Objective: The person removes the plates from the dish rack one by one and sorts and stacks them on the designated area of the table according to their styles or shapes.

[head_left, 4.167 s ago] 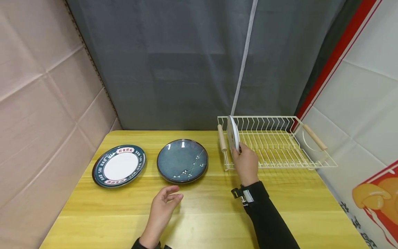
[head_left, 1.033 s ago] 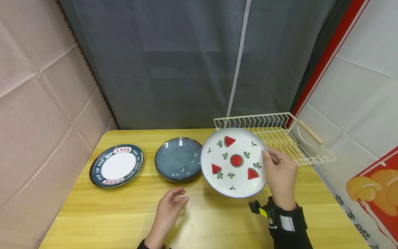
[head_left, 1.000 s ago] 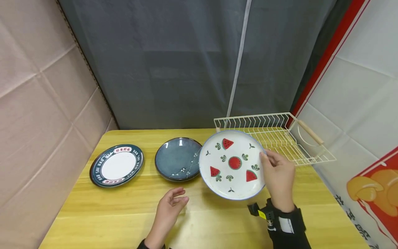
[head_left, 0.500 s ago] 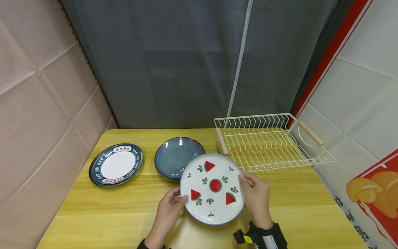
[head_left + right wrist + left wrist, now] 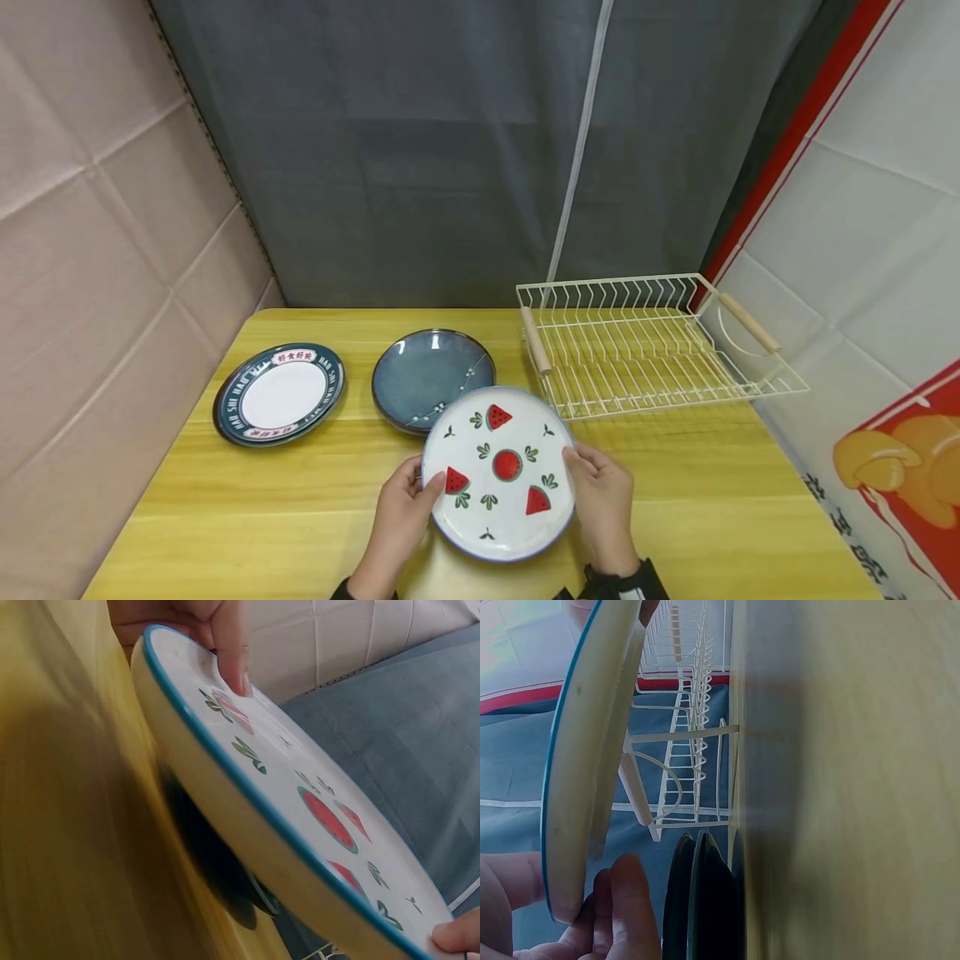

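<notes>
Between both hands is a white plate point(image 5: 517, 417) with a blue rim and painted watermelons, raised off the table in the wrist views. My left hand point(image 5: 401, 508) grips its left edge, thumb on the face and fingers behind. My right hand point(image 5: 604, 504) pinches the right edge the same way. Just behind, partly covered by the plate in the head view, a blue-grey plate point(image 5: 423, 375) with a blossom branch lies on the table. Farther left rests a white plate with a dark green lettered border point(image 5: 330, 377), another dark rim showing beneath it.
A cream wire dish rack point(image 5: 637, 358) with wooden handles stands at the table's back right. The wooden table point(image 5: 225, 517) ends at a grey curtain point(image 5: 420, 167) behind. Pale panels flank both sides.
My right hand has taken the watermelon plate from the rack's left end and brought it left and toward me. My left hand has since gripped its left edge.
</notes>
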`<state>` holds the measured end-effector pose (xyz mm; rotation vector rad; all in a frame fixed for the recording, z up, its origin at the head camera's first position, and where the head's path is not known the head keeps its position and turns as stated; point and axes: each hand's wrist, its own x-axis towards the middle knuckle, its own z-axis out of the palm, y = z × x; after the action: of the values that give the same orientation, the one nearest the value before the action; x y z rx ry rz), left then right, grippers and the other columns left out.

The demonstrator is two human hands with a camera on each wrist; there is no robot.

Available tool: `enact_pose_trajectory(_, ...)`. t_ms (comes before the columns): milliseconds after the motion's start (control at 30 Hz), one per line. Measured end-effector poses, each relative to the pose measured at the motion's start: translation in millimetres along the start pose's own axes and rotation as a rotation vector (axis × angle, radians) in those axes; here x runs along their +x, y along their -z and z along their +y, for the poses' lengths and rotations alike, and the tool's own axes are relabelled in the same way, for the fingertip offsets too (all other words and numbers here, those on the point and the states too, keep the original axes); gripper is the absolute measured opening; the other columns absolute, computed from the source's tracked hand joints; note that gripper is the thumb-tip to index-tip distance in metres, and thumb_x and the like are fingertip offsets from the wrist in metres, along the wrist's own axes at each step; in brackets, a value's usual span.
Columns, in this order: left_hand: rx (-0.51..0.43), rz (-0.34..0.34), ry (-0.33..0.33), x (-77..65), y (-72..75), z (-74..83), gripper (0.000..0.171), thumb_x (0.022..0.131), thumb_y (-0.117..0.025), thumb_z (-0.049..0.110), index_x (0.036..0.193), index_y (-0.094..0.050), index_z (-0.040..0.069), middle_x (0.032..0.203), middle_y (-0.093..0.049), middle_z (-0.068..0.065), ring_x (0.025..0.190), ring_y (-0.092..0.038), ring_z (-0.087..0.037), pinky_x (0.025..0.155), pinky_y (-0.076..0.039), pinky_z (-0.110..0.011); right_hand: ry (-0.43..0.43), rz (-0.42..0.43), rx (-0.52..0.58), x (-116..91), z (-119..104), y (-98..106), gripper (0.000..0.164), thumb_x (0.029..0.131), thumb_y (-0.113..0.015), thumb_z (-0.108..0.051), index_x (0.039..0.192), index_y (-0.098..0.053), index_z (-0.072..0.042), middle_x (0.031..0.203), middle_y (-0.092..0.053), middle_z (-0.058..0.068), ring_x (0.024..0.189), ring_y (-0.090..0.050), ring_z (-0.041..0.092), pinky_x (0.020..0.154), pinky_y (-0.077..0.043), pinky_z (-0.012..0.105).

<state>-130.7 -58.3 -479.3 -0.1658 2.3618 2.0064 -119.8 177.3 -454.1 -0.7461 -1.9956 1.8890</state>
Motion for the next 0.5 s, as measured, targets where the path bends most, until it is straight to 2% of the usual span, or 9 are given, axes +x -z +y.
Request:
enact_pose_trajectory(267,0.014,0.020,0.037,-0.2,-0.6,0.8,0.036,0.093,-0.067,0.003,0.127,-0.060,-0.006,0.111,-0.067,-0.014,0.094,-0.064,-0.021,0.076,-0.058,-0.024,-0.037,0.009,0.036,-0.5,7.3,-2.4,0.029,0.094,-0.068,-0.009,0.117,-0.067,0.009,0.105,-0.071,0.025,0.085,-0.072,0.021,0.069,-0.061,0.026)
enact_pose_trajectory(500,-0.009,0.029,0.022,-1.6,-0.1,-0.1,0.036,0.091,-0.068,0.001,0.126,-0.060,-0.008,0.105,-0.067,-0.014,0.086,-0.063,-0.019,0.068,-0.059,-0.026,-0.050,0.008,0.047,-0.3,15.2,-2.6,0.032,0.094,-0.068,-0.009,0.119,-0.065,0.010,0.108,-0.070,0.028,0.086,-0.072,0.022,0.070,-0.060,0.025)
